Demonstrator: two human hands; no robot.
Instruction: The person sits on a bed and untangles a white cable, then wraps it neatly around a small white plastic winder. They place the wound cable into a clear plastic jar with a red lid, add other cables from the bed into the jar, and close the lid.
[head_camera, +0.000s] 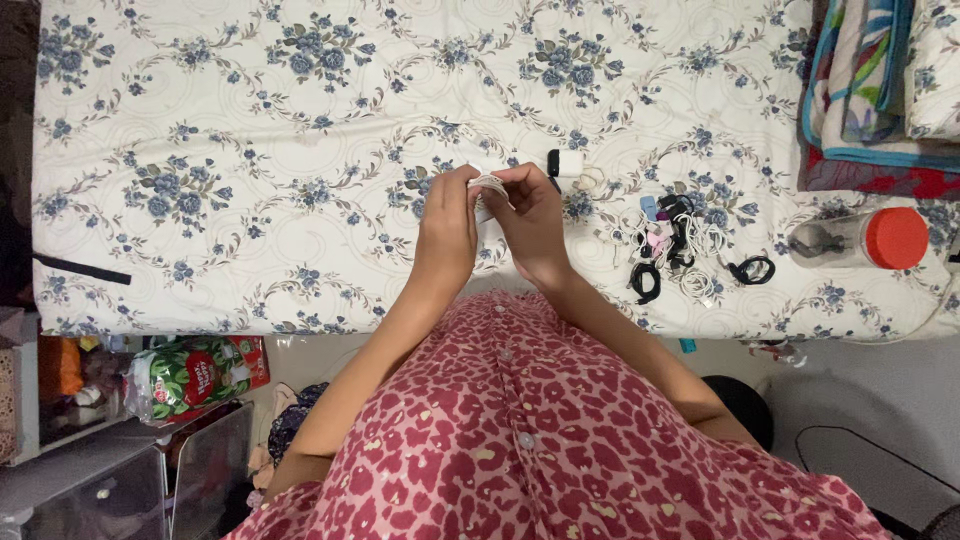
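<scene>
White coiled cable (489, 186) sits at the centre of the frame, pinched between both our hands above the floral bedsheet (250, 150). Our left hand (447, 215) closes its fingers on the coil's left side; our right hand (530, 215) grips its right side. Just beyond them we see a small white charger (568, 163). Right of centre lies a tangle of black and white cables (675, 245), and near the right edge a clear jar with a red lid (862, 238) lies on its side.
</scene>
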